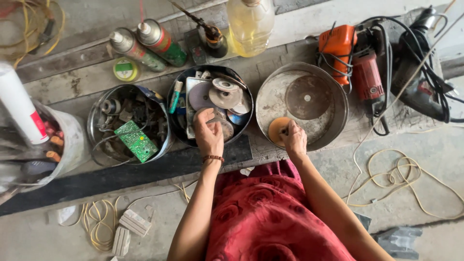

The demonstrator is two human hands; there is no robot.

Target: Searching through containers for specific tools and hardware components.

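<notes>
Head view: metal tins [338,96] crowd a dusty concrete ledge [72,82] above floor [425,212].

Left hand [209,137] grips a grey, worn grinding disc [220,124], tilted up at the near rim of the middle round tin [176,126], which is packed with more discs. Right hand [295,140] pinches an orange sanding disc [278,130], leaning on edge against the near wall of the shallow metal pan [338,123].

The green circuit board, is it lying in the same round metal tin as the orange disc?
No, the green circuit board lies in the dented round metal tin at the left, while the orange disc sits in the shallow round metal pan by the right hand.
</notes>
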